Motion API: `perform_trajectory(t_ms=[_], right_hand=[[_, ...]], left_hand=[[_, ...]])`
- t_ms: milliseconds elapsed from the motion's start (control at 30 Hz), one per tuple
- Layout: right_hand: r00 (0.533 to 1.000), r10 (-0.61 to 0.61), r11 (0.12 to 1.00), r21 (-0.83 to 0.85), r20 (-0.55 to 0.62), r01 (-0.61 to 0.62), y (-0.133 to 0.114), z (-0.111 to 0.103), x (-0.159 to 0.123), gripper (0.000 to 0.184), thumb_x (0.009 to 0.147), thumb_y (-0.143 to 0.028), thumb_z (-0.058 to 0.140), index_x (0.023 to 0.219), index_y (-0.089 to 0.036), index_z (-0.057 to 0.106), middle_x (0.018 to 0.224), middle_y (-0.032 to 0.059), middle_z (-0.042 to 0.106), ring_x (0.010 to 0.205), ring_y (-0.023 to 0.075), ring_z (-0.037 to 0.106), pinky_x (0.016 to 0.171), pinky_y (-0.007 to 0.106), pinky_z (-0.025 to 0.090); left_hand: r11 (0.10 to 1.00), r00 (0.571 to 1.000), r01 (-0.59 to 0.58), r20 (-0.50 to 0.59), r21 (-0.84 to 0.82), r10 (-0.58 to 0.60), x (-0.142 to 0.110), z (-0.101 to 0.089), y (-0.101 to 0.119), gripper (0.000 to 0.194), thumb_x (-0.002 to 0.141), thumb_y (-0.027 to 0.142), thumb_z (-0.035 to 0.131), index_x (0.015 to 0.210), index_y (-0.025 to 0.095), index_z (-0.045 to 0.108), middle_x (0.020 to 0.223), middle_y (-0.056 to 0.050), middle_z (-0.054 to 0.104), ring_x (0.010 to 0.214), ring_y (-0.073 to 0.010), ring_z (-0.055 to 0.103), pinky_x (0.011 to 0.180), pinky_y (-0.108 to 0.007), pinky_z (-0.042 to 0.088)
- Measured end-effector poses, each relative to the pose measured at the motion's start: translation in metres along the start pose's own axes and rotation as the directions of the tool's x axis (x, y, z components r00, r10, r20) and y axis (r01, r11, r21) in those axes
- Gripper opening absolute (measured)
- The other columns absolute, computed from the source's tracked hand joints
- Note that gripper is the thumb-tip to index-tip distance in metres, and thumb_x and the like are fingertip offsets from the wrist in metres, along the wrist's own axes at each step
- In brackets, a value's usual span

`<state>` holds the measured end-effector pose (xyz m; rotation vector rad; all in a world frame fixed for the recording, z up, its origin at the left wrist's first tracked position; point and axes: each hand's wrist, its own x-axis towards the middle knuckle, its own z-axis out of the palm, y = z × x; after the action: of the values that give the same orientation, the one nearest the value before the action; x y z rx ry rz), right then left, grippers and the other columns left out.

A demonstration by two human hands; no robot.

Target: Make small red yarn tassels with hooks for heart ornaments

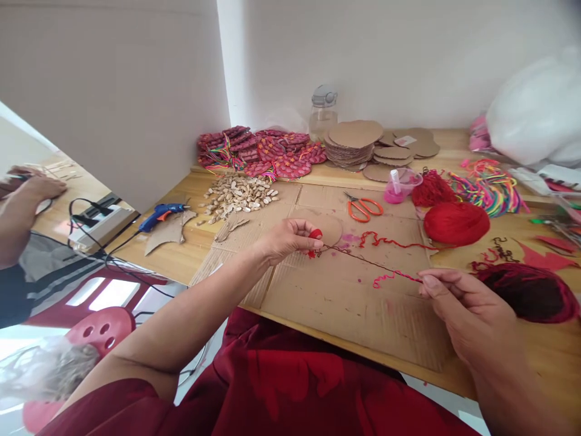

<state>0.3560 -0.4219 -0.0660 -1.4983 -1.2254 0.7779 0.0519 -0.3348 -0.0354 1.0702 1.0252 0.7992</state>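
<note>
Left hand (290,241) pinches one end of the dark red yarn (372,263), right hand (467,303) grips near the other, and it's nearly straight above the cardboard (327,309), apparently for tension! Orange scissors (357,201) lie beyond, seemingly within reach.

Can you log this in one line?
left hand: pinching dark red yarn; right hand: pinching same yarn; orange-handled scissors: lying on cardboard
</note>
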Motion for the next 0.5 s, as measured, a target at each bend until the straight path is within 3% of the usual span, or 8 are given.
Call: perform_trajectory(t_ms=[100, 267, 500], right_hand=[[0.995, -0.003, 1.000, 0.022, -0.095, 0.005, -0.004, 0.003, -0.002, 0.021, 0.078, -0.039, 0.074, 0.092, -0.024, 0.071, 0.076, 0.0029, 0.068, 0.069, 0.0182, 0.062, 0.066, 0.031, 0.048], [0.973, -0.094, 0.994, -0.079, -0.210, 0.078, -0.011, 0.004, -0.005, 0.020, 0.080, -0.034, 0.072, 0.095, -0.022, 0.072, 0.077, 0.0057, 0.069, 0.070, 0.0217, 0.064, 0.069, 0.035, 0.049], [0.903, -0.185, 0.981, -0.132, -0.389, 0.144, -0.015, 0.004, -0.005, 0.021, 0.078, -0.029, 0.073, 0.096, -0.019, 0.073, 0.081, 0.0096, 0.070, 0.071, 0.0236, 0.065, 0.069, 0.038, 0.050]], left_hand=[[0.997, 0.998, 0.012, 0.060, 0.076, -0.016, -0.005, -0.002, 0.003, 0.034, 0.059, 0.023, 0.086, 0.079, 0.011, 0.061, 0.072, -0.001, 0.065, 0.061, -0.0074, 0.059, 0.061, -0.022, 0.045], [0.967, 0.980, 0.004, 0.193, 0.255, -0.055, -0.014, -0.007, 0.010, 0.030, 0.061, 0.020, 0.083, 0.079, 0.013, 0.060, 0.070, 0.001, 0.063, 0.061, -0.0069, 0.057, 0.060, -0.021, 0.044], [0.948, 0.982, -0.013, 0.180, 0.319, -0.047, -0.026, -0.026, 0.011, 0.028, 0.062, 0.020, 0.082, 0.081, 0.013, 0.063, 0.071, 0.000, 0.065, 0.062, -0.0074, 0.059, 0.060, -0.020, 0.046]])
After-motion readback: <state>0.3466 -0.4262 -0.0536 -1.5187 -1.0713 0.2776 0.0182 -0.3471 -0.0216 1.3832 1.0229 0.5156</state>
